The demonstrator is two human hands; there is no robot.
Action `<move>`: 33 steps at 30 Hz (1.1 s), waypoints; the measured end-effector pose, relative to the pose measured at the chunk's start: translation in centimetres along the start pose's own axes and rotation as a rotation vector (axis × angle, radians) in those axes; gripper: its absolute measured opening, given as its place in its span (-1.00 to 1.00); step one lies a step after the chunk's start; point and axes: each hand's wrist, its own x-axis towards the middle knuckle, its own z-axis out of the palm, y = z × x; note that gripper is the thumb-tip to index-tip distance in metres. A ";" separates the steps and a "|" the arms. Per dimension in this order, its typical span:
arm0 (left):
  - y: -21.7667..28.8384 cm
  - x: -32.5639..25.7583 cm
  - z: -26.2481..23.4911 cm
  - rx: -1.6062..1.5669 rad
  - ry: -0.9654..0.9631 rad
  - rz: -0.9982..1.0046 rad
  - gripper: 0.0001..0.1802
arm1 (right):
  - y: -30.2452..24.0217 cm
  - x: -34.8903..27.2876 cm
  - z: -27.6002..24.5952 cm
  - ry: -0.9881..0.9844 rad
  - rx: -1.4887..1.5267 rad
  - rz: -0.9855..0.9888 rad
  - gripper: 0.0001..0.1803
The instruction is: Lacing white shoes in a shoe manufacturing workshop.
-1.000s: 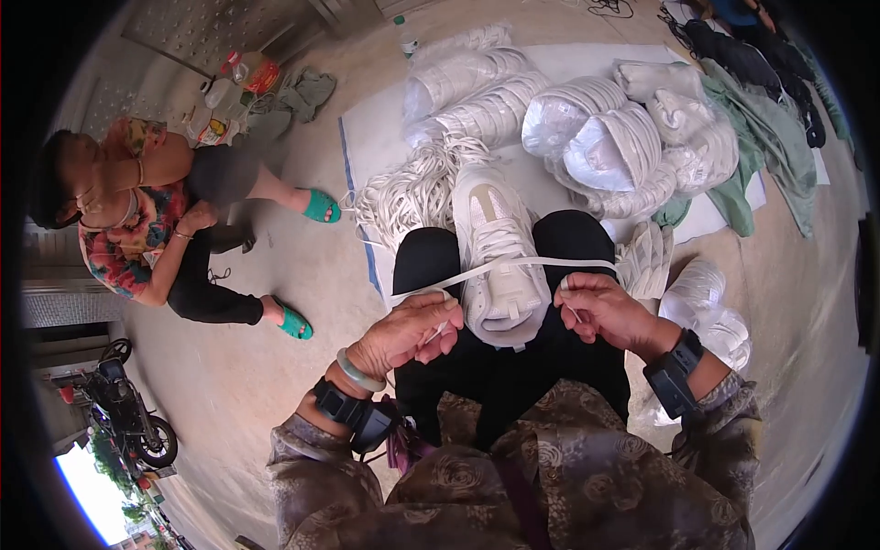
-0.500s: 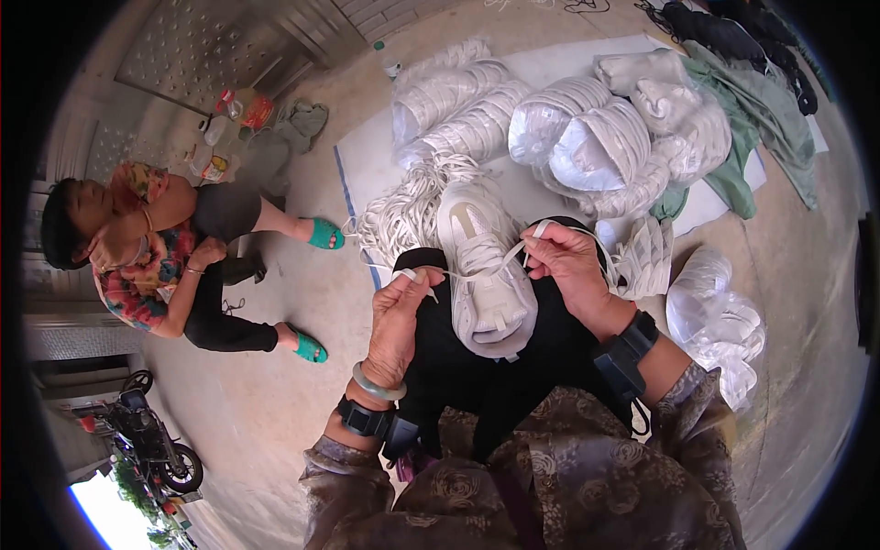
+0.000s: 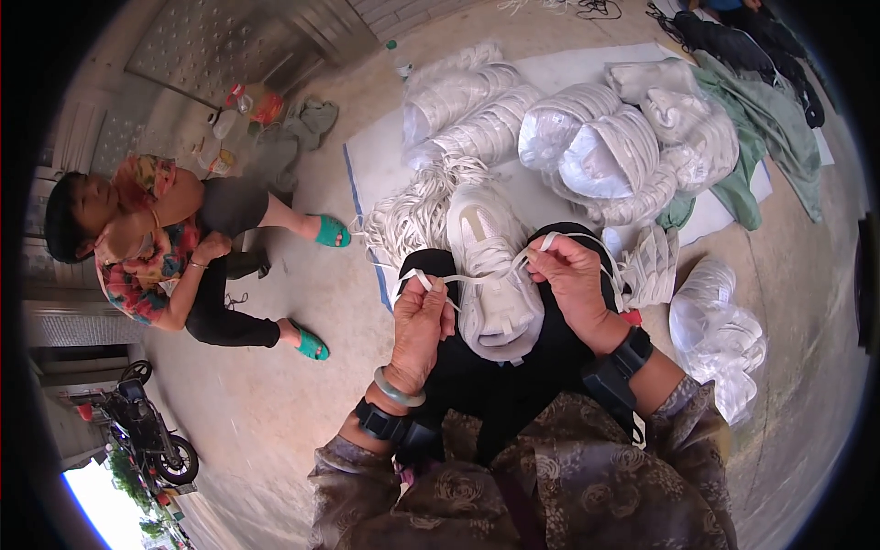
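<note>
A white sneaker [image 3: 500,316] rests between my knees, its toe pointing away from me. White shoelace [image 3: 490,275] runs across its upper and out to both sides. My left hand [image 3: 423,321] pinches one lace end beside the shoe's left edge. Opposite it, my right hand [image 3: 570,280] grips the other end between thumb and fingers, with a loop standing up above the fingertips. The lace between the hands crosses over the shoe, and its middle looks knotted or twisted; I cannot make out which.
A pile of loose white laces [image 3: 403,215] lies beyond my left knee. Plastic-wrapped bundles of white shoe parts [image 3: 610,151] sit on a white sheet [image 3: 367,170]. Another wrapped bundle [image 3: 715,321] is at right. A seated person [image 3: 156,238] in green slippers is at left, near a motorcycle [image 3: 151,431].
The whole view has shifted slightly. My left hand has turned a little and moved nearer the shoe, still pinching its lace end. My right hand keeps its hold.
</note>
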 end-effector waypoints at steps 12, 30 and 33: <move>-0.4 0.2 -0.6 -0.019 -0.064 0.035 -0.95 | 0.7 0.1 -0.2 -0.022 -0.295 -0.226 -0.94; -1.6 1.7 0.2 -0.001 0.009 0.211 -0.88 | -2.0 -0.6 0.6 -0.107 -0.712 -0.444 -0.88; -2.4 2.2 0.2 -0.014 0.007 0.253 -0.88 | -2.7 -0.9 1.4 -0.239 -0.863 -0.672 -0.86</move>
